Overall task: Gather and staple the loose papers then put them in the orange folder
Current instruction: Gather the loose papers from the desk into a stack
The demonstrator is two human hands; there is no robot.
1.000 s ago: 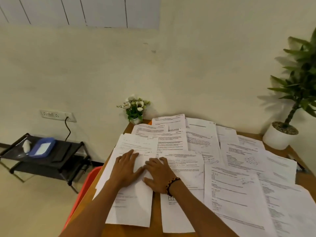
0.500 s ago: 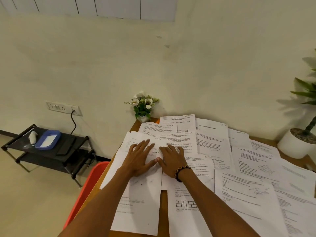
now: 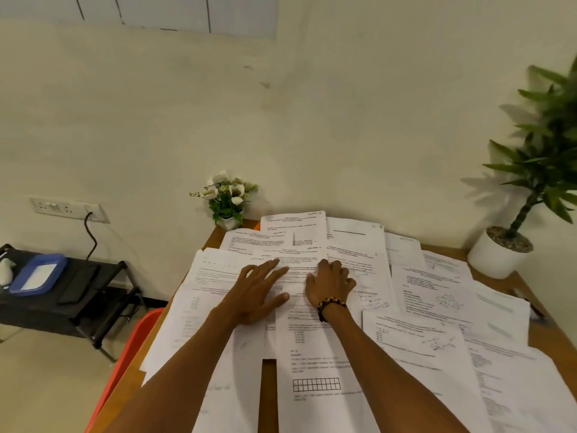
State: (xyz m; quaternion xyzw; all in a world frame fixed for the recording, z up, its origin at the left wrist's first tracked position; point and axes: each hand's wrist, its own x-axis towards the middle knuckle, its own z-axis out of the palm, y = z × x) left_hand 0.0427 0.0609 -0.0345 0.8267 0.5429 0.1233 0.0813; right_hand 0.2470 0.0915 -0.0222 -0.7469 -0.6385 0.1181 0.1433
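Your left hand (image 3: 259,295) lies flat, fingers straight, on the loose papers (image 3: 415,307) spread over the surface (image 3: 268,398) from centre to lower right; your right hand (image 3: 329,284) presses beside it, fingers slightly bent, gripping nothing. Sweep sheets inward with flat palms, overlapping edges. No orange folder is identifiable.

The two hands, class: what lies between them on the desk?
Head view: only white paper shows between the left hand and the right hand, both resting on it.
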